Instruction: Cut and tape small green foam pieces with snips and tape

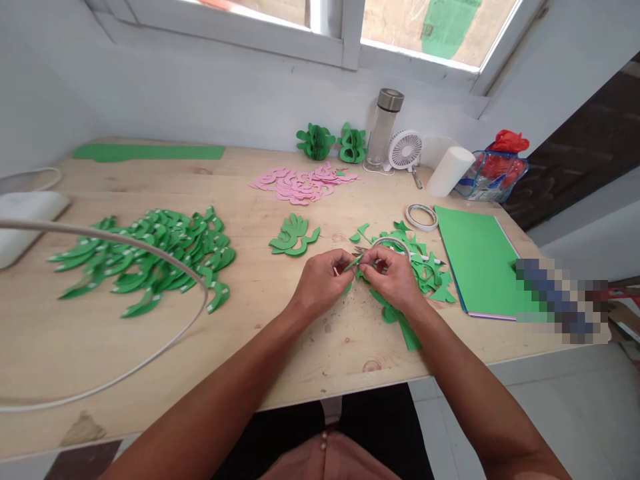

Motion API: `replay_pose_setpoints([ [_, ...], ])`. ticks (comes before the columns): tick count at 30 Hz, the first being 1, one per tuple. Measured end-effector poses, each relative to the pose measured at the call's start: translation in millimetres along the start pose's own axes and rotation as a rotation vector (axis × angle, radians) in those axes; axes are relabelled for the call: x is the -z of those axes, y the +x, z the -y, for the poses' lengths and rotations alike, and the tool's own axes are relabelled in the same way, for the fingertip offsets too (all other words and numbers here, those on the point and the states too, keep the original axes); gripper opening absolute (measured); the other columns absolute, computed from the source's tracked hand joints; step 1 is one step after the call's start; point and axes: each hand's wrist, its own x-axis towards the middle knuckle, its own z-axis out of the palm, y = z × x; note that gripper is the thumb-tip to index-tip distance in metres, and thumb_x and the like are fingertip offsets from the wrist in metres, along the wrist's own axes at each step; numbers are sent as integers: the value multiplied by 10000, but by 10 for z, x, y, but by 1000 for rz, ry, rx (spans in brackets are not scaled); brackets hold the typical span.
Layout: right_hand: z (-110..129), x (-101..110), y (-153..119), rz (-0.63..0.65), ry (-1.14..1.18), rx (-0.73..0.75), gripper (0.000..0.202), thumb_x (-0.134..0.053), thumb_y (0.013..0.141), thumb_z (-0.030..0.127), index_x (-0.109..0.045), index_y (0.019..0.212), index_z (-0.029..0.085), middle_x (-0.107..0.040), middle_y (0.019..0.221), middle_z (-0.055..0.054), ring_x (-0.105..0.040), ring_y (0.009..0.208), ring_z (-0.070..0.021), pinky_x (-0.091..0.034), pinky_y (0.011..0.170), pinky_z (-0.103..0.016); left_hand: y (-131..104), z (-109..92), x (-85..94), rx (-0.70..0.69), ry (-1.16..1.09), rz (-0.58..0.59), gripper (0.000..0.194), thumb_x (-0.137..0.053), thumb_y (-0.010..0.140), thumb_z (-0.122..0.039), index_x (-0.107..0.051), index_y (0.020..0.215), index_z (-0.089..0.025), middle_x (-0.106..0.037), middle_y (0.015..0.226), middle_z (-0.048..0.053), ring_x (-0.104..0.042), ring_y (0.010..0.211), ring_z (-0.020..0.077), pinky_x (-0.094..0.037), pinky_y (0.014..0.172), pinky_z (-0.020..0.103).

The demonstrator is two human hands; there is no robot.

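A small green paper cutout (354, 262) is pinched between the fingertips of my left hand (323, 277) and my right hand (393, 277), above the near middle of the table. Both hands are closed and almost touch; my fingers hide part of the piece. Under and beside my right hand lie green paper scraps (440, 287), a roll of tape that is partly covered, and a pen. Just beyond my left hand is a small group of green leaf-like cutouts (293, 235). Farther left spreads a large heap of curved green cutouts (165, 250) with white patches.
Pink cutouts (305, 183) lie toward the back. Along the wall stand two green paper figures (316, 142), a glass bottle (384, 130), a small fan (405, 150) and a white roll (451, 171). Green sheets (475, 260) lie right, beside a tape roll (421, 217). A white cable (150, 250) arches left.
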Motion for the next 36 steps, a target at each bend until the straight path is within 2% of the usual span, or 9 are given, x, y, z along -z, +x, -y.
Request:
replay_pose_setpoints([
  [12,-6,-2,0,-3,0,-11,48,-562,706,164,-599,714,194,-589,688,-1,-529,635,-135,-402,570,-251,4,16,-2,-8,7,9,133,-550,734,-240,-654,709,-162,-602,623,-2,-480,564,104,-368,515,211],
  [19,3,-3,-1,2,12,-24,45,-564,704,169,-601,719,192,-587,686,1,-522,621,-133,-395,559,-249,2,2,-4,-8,16,-10,131,-562,735,-258,-645,699,-163,-565,589,-13,-455,543,100,-354,507,214],
  [26,11,-10,-8,9,24,-32,41,-564,703,169,-597,719,187,-578,690,1,-511,616,-129,-383,558,-248,-1,-2,-4,-34,48,-25,113,-541,733,-210,-635,687,-167,-583,599,-14,-468,549,98,-363,516,209],
  [31,-4,-31,-7,26,140,-139,51,-578,714,215,-609,744,187,-554,640,19,-469,551,-111,-361,516,-241,-1,-12,0,-61,182,-86,93,-541,710,-157,-619,661,-172,-600,610,-18,-501,570,101,-384,554,215],
  [36,51,-21,-9,59,336,-269,150,-594,714,310,-610,763,169,-515,601,36,-420,492,-83,-312,454,-220,-3,-15,2,-87,264,-109,84,-542,714,-162,-617,676,-172,-629,651,-3,-542,621,120,-428,641,245],
])
